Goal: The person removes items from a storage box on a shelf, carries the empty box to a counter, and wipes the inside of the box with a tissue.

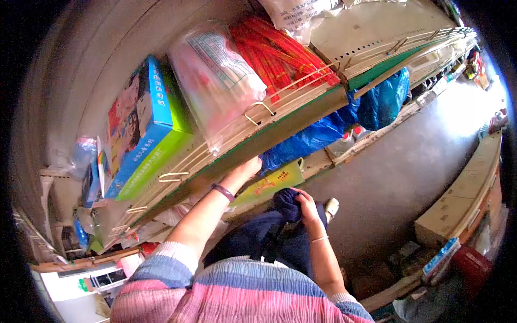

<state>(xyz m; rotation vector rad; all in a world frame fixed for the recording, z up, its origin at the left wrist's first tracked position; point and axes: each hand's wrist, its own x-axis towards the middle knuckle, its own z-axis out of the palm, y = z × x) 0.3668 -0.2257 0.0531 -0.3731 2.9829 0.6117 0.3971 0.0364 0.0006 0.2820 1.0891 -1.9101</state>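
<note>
I have a dark blue bundle in view, held in front of the person's lap, just out from the shelf's lower front edge. It is rounded and nearly black in its folds, with ridges that could be yarn or gathered cloth; I can't make out which. The right hand has a closed grip on its side, the fingers curled over it and partly lost to me. Its lower edge merges with the dark trousers.

The left hand is up by the front edge of the shelf, against or just beside a blue bag. Its fingertips are hidden, so I can't tell how far open that grip is or whether it has hold of the plastic. Below the bag I see part of a yellow-green box, cut off by the left forearm.

Along the shelf's front rail stand a box, a clear-wrapped pack and red packets. A white bag is cropped at my top edge.
</note>
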